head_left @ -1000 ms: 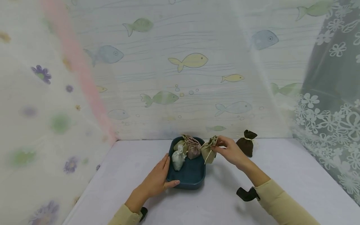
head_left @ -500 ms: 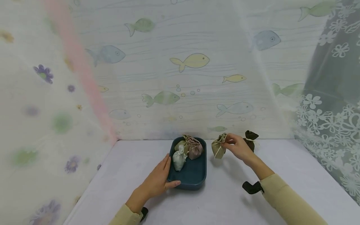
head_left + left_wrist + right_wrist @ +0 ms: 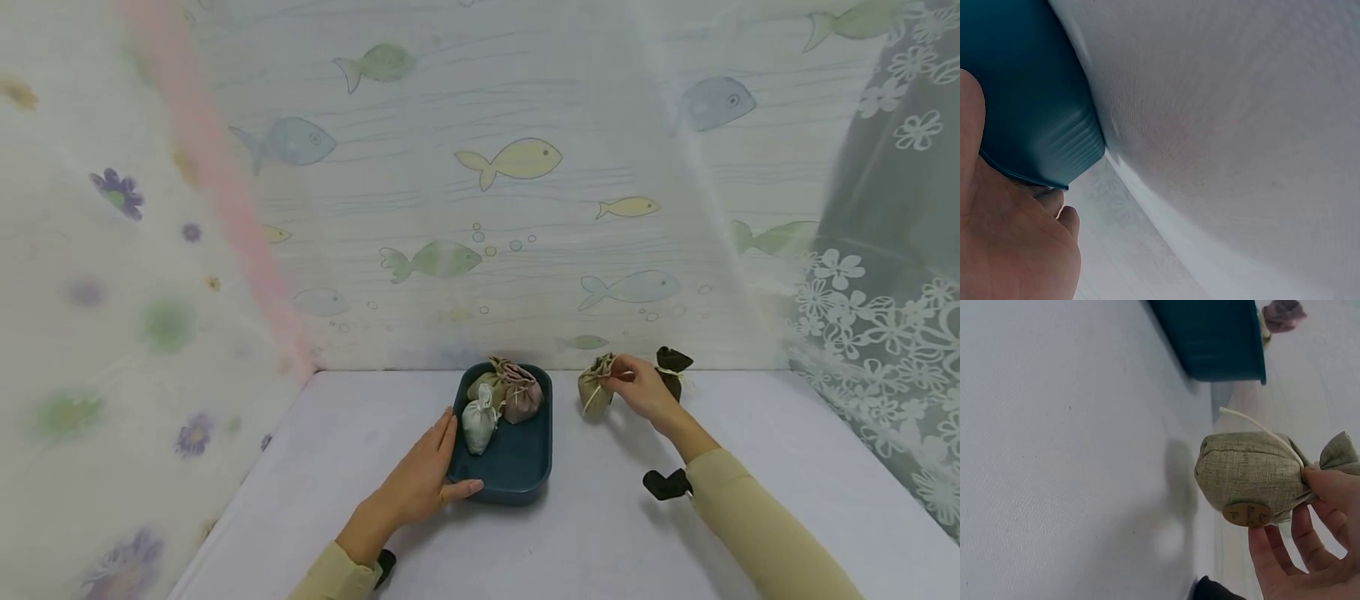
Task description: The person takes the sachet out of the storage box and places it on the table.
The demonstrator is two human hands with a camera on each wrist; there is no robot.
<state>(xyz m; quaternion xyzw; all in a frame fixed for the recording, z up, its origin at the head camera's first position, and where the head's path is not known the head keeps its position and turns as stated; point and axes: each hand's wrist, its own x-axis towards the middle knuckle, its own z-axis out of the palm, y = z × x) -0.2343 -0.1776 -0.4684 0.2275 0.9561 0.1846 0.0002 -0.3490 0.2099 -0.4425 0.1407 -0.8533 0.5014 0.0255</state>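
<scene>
On the white table [image 3: 585, 542], your blue tray [image 3: 510, 467] holds three small pouches, with your left hand [image 3: 416, 479] laid along its left side, fingers straight and thumb at the near corner. To the tray's right, your right hand [image 3: 645, 393] pinches the neck of a green pouch [image 3: 595, 400], held just above the table, apart from the tray and near a dark brown pouch [image 3: 673, 377]. A round tag [image 3: 1247, 514] shows on the green pouch.

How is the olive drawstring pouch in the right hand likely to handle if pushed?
The olive drawstring pouch looks soft, probably yielding when squeezed: its cloth creases near the gathered neck. It may tip or roll, since its body is rounded. Its loose cord could drag.
</scene>
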